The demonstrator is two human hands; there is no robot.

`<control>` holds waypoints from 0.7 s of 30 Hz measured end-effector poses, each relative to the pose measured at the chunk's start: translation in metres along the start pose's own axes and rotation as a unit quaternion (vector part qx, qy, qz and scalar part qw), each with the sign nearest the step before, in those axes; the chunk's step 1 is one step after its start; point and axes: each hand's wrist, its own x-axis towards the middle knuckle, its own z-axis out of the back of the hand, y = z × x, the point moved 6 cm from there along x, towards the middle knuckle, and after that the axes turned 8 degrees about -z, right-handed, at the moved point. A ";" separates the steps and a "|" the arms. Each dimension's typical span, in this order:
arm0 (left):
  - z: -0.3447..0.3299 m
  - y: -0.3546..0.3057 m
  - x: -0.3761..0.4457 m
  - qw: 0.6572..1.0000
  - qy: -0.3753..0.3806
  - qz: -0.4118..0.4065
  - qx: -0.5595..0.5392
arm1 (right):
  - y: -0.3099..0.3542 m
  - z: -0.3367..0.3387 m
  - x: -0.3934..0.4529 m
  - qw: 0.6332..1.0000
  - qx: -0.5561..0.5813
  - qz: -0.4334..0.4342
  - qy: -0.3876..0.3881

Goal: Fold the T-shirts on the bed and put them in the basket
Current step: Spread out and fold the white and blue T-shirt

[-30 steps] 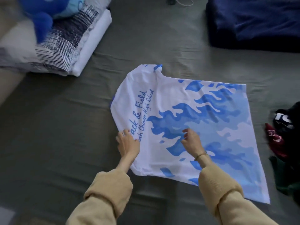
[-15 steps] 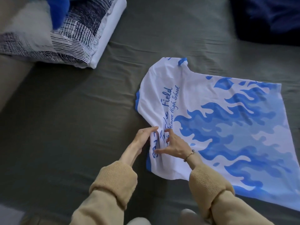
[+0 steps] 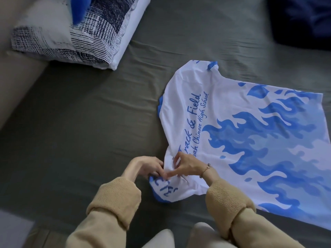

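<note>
A white T-shirt (image 3: 232,126) with blue flame print and blue lettering lies flat on the grey-green bed sheet (image 3: 89,131), collar toward the left. Its near sleeve (image 3: 166,190) sticks out toward me with a blue hem. My left hand (image 3: 145,167) grips the cloth where that sleeve meets the body, fingers curled. My right hand (image 3: 186,167) pinches the same bunched cloth right beside it, thumb pointing left. The two hands touch. No basket is in view.
A pillow (image 3: 86,31) with a black-and-white grid pattern lies at the upper left, a blue plush (image 3: 78,8) on top of it. A dark blue blanket (image 3: 300,20) fills the upper right corner. The bed's padded beige edge (image 3: 16,83) runs along the left.
Both hands have come together at the near sleeve and gathered its cloth; a second ago they lay flat and apart on the shirt. The sleeve has come out toward me. The view shifted left.
</note>
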 end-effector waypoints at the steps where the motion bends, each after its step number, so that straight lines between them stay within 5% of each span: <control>1: -0.002 0.004 -0.003 0.999 0.029 0.014 0.030 | 0.001 -0.007 -0.001 1.000 0.016 -0.009 0.025; 7: -0.010 0.015 -0.013 0.992 0.102 -0.006 0.078 | 0.001 -0.016 -0.002 0.996 0.075 -0.041 -0.040; 9: 0.000 0.018 -0.009 0.997 0.018 0.008 0.076 | 0.000 -0.019 -0.002 0.997 0.063 -0.038 -0.029; 12: 0.021 0.015 -0.005 0.977 -0.187 -0.033 -0.093 | 0.001 -0.024 -0.005 0.997 0.075 -0.032 0.017; 16: 0.017 0.003 0.010 0.936 -0.203 -0.094 -0.271 | 0.002 -0.027 -0.007 0.995 0.088 -0.026 0.025; 21: 0.026 0.009 0.013 0.866 -0.329 -0.115 -0.358 | 0.009 -0.027 -0.007 0.998 -0.066 -0.005 -0.012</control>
